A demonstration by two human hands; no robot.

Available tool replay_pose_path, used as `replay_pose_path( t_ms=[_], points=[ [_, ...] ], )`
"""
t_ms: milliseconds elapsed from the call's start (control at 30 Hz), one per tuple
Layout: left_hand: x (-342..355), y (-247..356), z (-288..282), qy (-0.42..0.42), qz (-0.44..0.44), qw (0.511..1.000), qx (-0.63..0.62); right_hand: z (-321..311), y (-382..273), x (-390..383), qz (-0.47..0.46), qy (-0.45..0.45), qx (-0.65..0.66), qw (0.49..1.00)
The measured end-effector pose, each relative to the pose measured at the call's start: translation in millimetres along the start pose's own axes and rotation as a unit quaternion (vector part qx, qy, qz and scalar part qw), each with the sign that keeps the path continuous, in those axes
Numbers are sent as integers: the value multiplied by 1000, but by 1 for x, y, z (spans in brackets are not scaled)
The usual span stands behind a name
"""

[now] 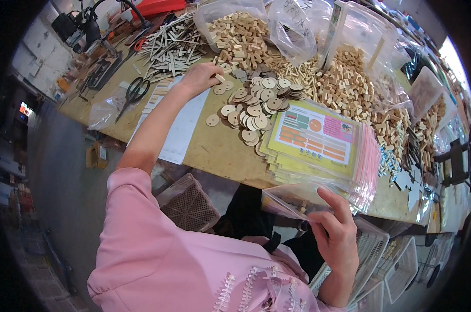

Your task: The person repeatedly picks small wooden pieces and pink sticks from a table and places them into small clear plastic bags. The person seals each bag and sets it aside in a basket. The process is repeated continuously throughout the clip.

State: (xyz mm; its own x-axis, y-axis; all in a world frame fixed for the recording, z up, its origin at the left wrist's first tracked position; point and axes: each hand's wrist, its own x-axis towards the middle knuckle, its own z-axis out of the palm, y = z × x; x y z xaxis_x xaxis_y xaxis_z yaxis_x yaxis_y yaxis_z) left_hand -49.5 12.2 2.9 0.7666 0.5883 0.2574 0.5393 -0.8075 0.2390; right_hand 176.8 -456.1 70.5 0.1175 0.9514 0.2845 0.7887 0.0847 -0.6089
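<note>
My left hand [199,79] pinches a small pale wooden piece [220,78] beside a heap of holed wooden discs [253,109] and small wood blocks [234,31]. Below my left wrist lies a white sheet [175,135], with a row of thin pale pieces [155,96] on it. My right hand [334,229] holds an opened clear plastic bag [287,200] at the table's near edge, with some small wooden pieces visible inside. Just beyond it lies a stack of printed yellow cards in clear bags [311,140].
The worktable [225,166] carries metal strips [168,47], black scissors [131,93], more block piles [345,78], dowels [293,73] and plastic tubs [428,88]. A machine [79,28] stands at back left. Below are a brown crate [188,205] and white baskets [381,260].
</note>
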Motion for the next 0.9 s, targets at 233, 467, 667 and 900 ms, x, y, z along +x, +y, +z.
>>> replay_pose_path(
  t_ms=[233,467,667,900],
  points=[
    [4,-8,2,27,-297,783,-546,-1,-3,1,6,0,-3,1000],
    [16,-9,12,53,-270,716,-642,2,2,0,-7,-7,-4,1000],
    [24,4,30,61,-169,982,-52,1,1,1,-4,-11,-9,1000],
    [21,-3,32,55,-168,984,-12,-2,-1,-1,-3,-2,-9,1000]
  ],
)
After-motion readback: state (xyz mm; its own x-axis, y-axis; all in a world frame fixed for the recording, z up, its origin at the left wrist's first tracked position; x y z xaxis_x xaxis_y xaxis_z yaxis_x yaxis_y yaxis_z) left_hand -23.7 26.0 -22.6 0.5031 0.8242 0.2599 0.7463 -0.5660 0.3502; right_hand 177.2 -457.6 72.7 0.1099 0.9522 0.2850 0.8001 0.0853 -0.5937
